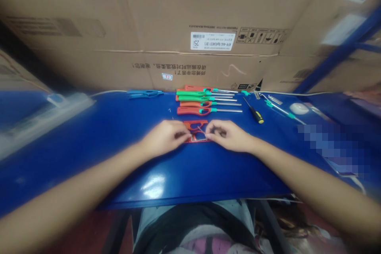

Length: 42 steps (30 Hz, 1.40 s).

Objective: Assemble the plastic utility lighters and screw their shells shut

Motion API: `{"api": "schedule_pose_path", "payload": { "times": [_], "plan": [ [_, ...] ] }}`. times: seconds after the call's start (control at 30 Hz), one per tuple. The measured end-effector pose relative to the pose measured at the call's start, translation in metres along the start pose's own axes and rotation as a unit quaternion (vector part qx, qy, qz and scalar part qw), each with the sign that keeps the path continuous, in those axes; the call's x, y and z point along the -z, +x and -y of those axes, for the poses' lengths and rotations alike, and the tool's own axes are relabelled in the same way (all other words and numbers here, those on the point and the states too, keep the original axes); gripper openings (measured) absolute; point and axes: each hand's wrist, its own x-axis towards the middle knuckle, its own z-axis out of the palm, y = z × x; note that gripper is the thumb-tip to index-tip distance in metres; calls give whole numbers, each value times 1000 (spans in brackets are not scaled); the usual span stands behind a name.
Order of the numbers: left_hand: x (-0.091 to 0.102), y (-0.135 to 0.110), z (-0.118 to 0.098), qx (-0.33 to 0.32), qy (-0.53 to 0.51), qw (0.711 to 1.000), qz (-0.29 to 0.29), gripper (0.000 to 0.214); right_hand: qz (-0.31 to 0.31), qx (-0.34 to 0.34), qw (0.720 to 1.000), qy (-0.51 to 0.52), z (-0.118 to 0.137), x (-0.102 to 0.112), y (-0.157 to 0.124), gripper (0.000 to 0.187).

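A red plastic lighter shell (196, 131) lies on the blue table (119, 143) between my two hands. My left hand (165, 138) is closed in a pinch at its left end. My right hand (228, 134) pinches at its right side, where a thin wire shows between the fingertips. Beyond the shell lies a row of several long-nosed lighters (205, 101), red and green with metal tubes pointing right.
A screwdriver with a black and yellow handle (253, 111) lies right of the row. A teal tool (145, 94) rests at the back left, teal parts (279, 108) and a white disc (299, 108) at the right. A large cardboard box (178, 27) stands behind the table.
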Motion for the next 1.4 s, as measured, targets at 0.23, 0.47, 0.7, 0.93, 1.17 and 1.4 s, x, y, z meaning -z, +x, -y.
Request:
{"api": "schedule_pose_path", "payload": {
  "times": [0.23, 0.47, 0.7, 0.93, 1.17, 1.4],
  "plan": [
    [-2, 0, 1, 5, -3, 1000, 0, 15, 12, 0, 998, 61, -1, 0, 2, 17],
    [8, -1, 1, -17, -18, 999, 33, 17, 33, 41, 999, 5, 4, 1, -1, 13],
    [8, -2, 1, -32, -1, 997, 66, 23, 16, 75, 997, -26, 1, 0, 0, 2],
    [12, -3, -11, -27, 99, 988, 116, 30, 17, 78, 996, -36, 1, -1, 2, 3],
    [25, -4, -18, -41, 149, 977, 150, 27, 7, 94, 994, -49, 0, -1, 1, 3],
    [22, -5, -9, -57, 87, 985, 141, 23, 9, 119, 988, -96, 3, 0, -2, 4]
  ]
}}
